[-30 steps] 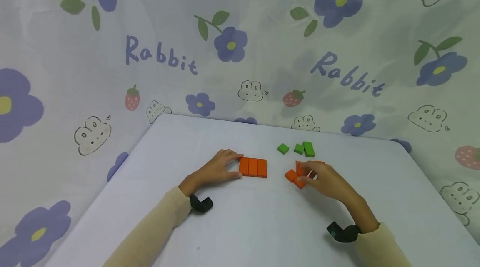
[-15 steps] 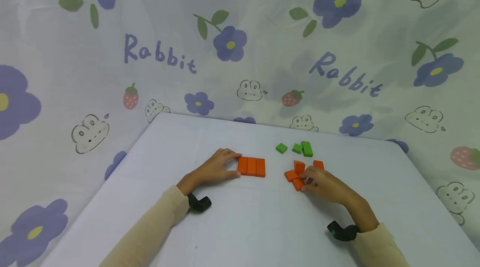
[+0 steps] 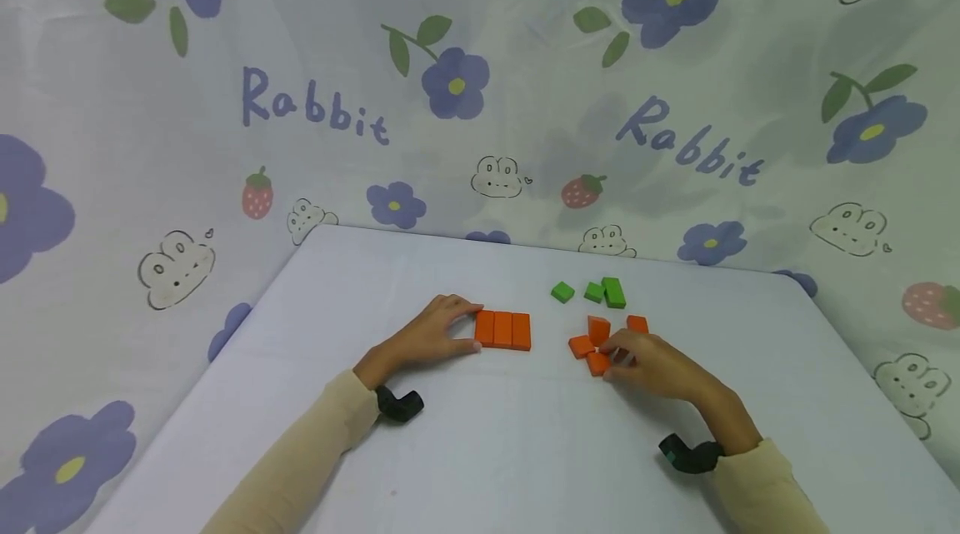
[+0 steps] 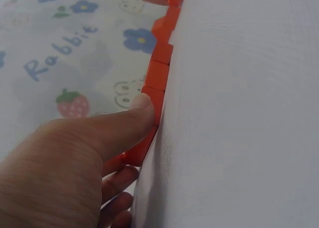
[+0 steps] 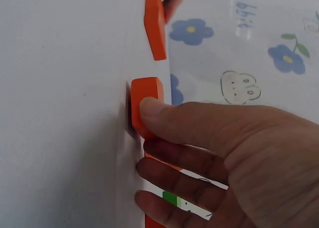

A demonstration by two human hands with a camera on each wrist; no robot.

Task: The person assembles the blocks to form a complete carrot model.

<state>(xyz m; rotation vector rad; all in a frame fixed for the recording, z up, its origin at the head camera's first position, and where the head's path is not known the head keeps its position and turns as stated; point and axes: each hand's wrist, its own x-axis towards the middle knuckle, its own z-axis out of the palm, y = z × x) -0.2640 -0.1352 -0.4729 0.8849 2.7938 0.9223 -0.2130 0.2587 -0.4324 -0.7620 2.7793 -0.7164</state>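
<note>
At the table's middle, three orange rectangular blocks lie side by side in a row. My left hand holds the leftmost block's two ends, thumb on the near end, index finger at the far end. In the left wrist view the thumb lies against the orange side. My right hand pinches a small orange block near a loose orange cluster. Its thumb presses that block's face in the right wrist view. Beside it sit another small orange block and a wedge-like orange block. The right fingertips are partly hidden.
Another orange block lies just beyond the right hand. Farther back are two small green blocks and a longer green block. A printed curtain rises behind the white table.
The right hand has shifted slightly toward me and off the cluster's back, uncovering the wedge-like and rear orange blocks. The pinched block has turned a little. The left hand stays at the row.
</note>
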